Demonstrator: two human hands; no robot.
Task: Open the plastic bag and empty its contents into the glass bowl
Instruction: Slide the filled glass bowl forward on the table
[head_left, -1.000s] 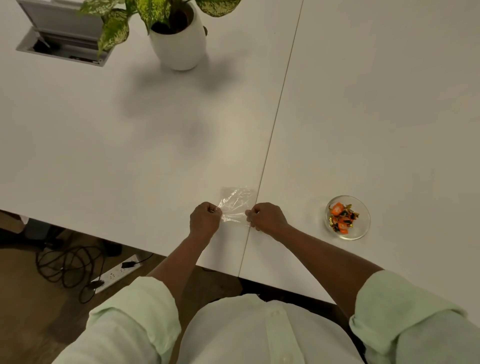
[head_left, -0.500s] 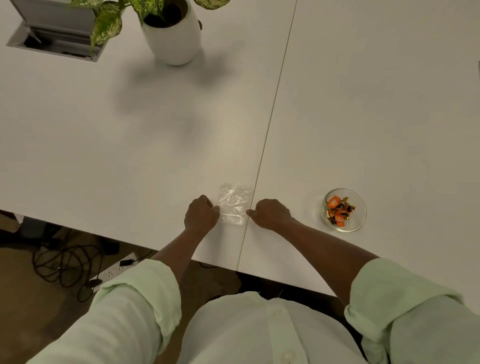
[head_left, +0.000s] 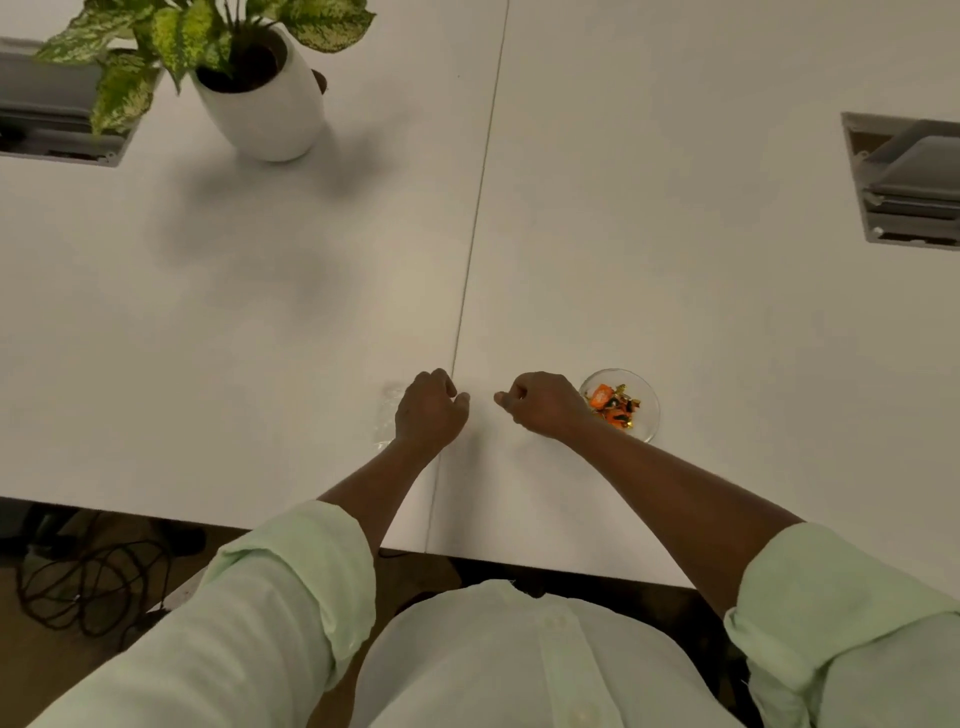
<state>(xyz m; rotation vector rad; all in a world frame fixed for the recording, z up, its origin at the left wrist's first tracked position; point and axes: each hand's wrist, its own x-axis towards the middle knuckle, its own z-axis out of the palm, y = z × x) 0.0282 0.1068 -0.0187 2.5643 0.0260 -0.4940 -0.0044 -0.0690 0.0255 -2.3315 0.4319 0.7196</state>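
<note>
The left hand (head_left: 429, 410) rests curled over the flat, empty bag (head_left: 387, 410) near the bench's (head_left: 260, 312) front edge; whether its grip pinches the bag, I cannot tell. The right hand (head_left: 540, 404), loosely curled, holds nothing, just beside the bowl (head_left: 647, 410) of sweets (head_left: 613, 402).

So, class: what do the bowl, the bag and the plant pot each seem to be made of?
Glass bowl: clear glass, it seems; the table and wrapped sweets show through, and the rim glints.
Plastic bag: thin clear film, probably plastic; crinkled, faintly shiny, mostly hidden under the left hand.
Plant pot: smooth matte white, ceramic or plastic; the view cannot settle which.
</note>
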